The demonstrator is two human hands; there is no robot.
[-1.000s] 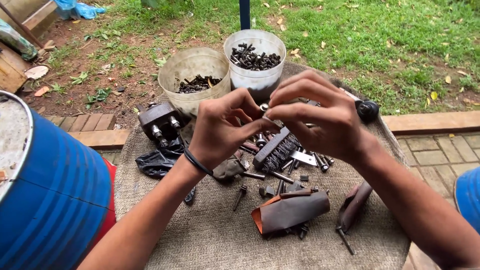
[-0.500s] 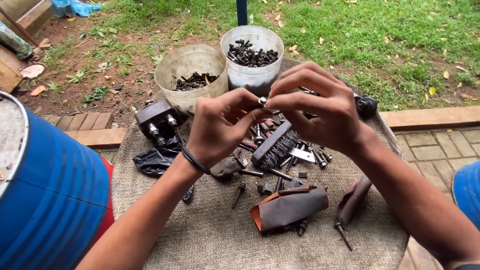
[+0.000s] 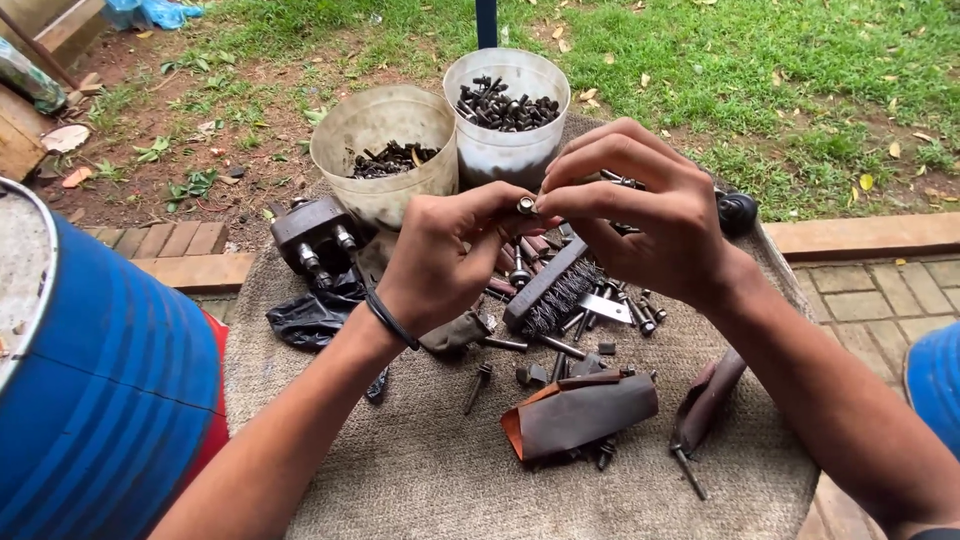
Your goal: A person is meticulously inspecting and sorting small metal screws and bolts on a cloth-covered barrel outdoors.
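Pinching a small silver metal nut or washer (image 3: 526, 205) between the fingertips, both hands meet at the centre of the frame, raised above the work surface. The left hand (image 3: 440, 262), with a black band at its wrist, is clamped on the small piece from the left, and the right hand (image 3: 640, 215) closes on it from the right, thumb and forefinger pressed together around it.

Just below the hands lies a wire brush with a dark block handle (image 3: 550, 292), amid a scatter of dark rusty bolts and screws (image 3: 560, 350). A folded piece of brown sandpaper (image 3: 580, 412) rests lower, at centre right. All this sits on a round tabletop covered in coarse grey-brown burlap cloth (image 3: 420, 470).

At the upper centre stand 2 translucent plastic tubs (image 3: 385, 125) (image 3: 505, 145), each holding dark fasteners. A dark metal block with studs (image 3: 312, 232) lies to their left.

A blue plastic drum (image 3: 100, 400) fills the left edge. The setting is outdoors: brick paving (image 3: 870, 290) borders a green lawn with fallen leaves (image 3: 800, 70) across the top.
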